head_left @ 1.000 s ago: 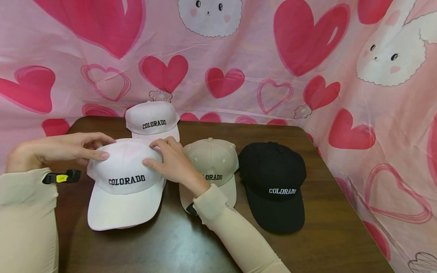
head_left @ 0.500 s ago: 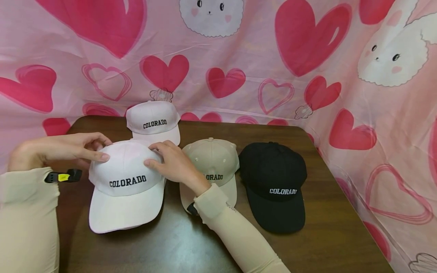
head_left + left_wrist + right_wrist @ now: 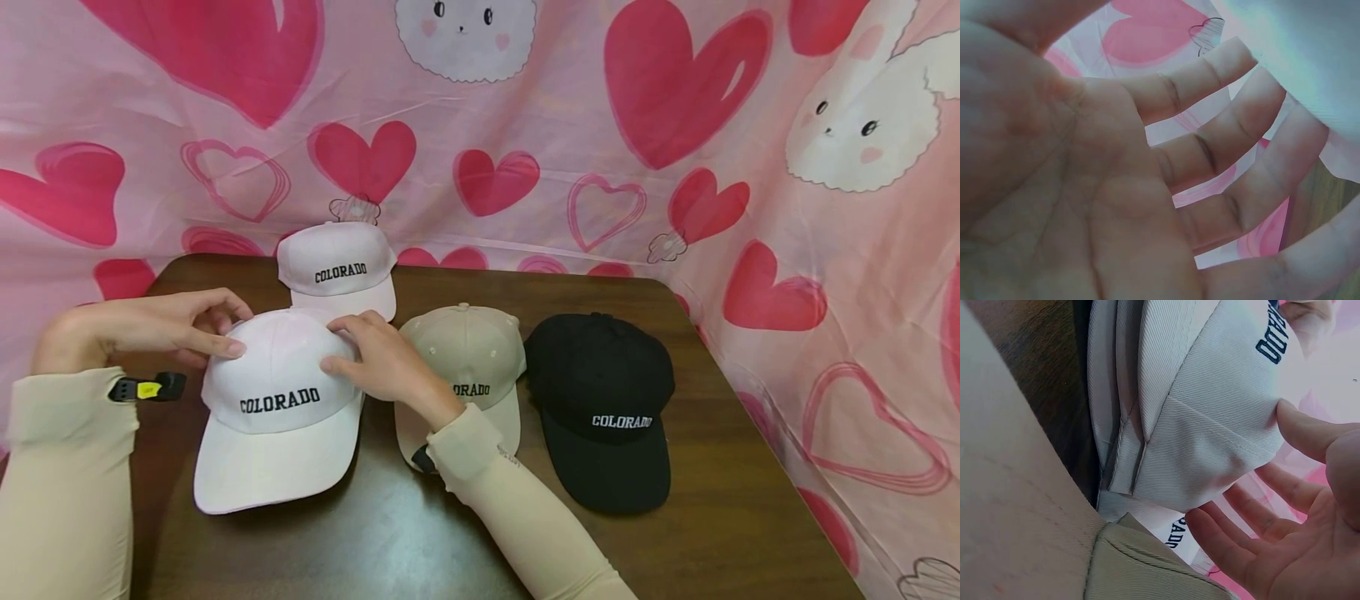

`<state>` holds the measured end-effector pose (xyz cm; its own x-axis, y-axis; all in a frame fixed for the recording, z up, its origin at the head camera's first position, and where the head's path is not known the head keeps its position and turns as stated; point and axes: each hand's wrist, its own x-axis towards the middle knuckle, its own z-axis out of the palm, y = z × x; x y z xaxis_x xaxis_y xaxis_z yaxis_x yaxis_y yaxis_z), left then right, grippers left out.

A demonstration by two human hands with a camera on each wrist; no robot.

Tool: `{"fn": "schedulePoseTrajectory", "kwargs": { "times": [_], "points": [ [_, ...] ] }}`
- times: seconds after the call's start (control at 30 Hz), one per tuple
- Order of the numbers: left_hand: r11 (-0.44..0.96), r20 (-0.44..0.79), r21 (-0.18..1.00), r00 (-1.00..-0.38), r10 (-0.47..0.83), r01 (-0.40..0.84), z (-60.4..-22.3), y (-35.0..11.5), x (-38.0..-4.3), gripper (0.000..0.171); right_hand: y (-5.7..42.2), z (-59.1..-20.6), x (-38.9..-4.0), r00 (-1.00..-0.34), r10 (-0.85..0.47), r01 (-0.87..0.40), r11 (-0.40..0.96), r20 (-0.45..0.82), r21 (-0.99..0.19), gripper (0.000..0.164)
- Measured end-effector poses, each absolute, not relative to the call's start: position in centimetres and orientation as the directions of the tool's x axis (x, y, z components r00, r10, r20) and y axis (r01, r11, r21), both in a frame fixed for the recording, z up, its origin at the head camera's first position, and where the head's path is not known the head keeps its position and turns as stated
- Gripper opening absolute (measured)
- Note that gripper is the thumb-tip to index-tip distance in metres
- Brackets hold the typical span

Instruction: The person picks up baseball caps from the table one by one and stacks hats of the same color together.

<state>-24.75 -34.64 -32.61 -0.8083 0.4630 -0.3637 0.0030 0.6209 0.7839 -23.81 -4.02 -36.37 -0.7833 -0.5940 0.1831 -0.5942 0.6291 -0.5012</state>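
A white baseball cap (image 3: 279, 396) with COLORADO in dark letters faces me on the left of the table. My left hand (image 3: 161, 329) holds its crown from the left, thumb on the front and fingers reaching behind. From the other side my right hand (image 3: 390, 362) holds the crown, thumb in front, fingers along the side and back. In the right wrist view, several brims (image 3: 1129, 394) lie layered under the white cap (image 3: 1222, 419), so it sits on a stack. The left wrist view shows my left fingertips (image 3: 1266, 94) against white fabric.
Behind stands another white cap (image 3: 337, 258). A beige cap (image 3: 461, 342), partly hidden by my right forearm, and a black cap (image 3: 603, 375) sit to the right. The brown table (image 3: 712, 517) meets a pink heart-print cloth (image 3: 525, 108) at back and right.
The white cap has tilted slightly, its brim edge a little lower. My left hand has shifted slightly right along the crown. The other caps have not moved.
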Motion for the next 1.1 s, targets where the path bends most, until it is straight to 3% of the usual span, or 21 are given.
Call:
{"fn": "schedulePoseTrajectory", "kwargs": {
  "times": [0.23, 0.37, 0.47, 0.8, 1.1],
  "points": [
    [0.623, -0.353, 0.782, -0.810, 0.468, 0.020, -32.7, -34.5, -24.9, 0.054, -3.9, -36.3, -23.7, -0.793, -0.586, -0.576, 0.634, 0.166, -0.515, 0.045],
    [0.681, -0.291, 0.719, -0.832, 0.473, 0.136, -32.4, -34.4, -24.6, 0.051, -3.7, -36.2, -23.7, -0.783, -0.603, -0.584, 0.625, 0.154, -0.518, 0.047],
    [0.723, -0.233, 0.654, -0.851, 0.471, 0.222, -32.2, -34.6, -24.3, 0.049, -3.3, -35.9, -23.8, -0.759, -0.638, -0.601, 0.609, 0.131, -0.517, 0.052],
    [0.732, -0.166, 0.626, -0.872, 0.461, 0.268, -31.2, -34.7, -23.7, 0.047, -1.1, -33.2, -23.9, -0.673, -0.730, -0.667, 0.531, 0.119, -0.522, 0.065],
    [0.746, 0.122, 0.568, -0.932, 0.341, 0.347, -30.3, -34.0, -24.7, 0.035, 2.1, -30.6, -23.8, -0.699, -0.680, -0.657, 0.488, 0.222, -0.574, 0.062]
  ]
}}
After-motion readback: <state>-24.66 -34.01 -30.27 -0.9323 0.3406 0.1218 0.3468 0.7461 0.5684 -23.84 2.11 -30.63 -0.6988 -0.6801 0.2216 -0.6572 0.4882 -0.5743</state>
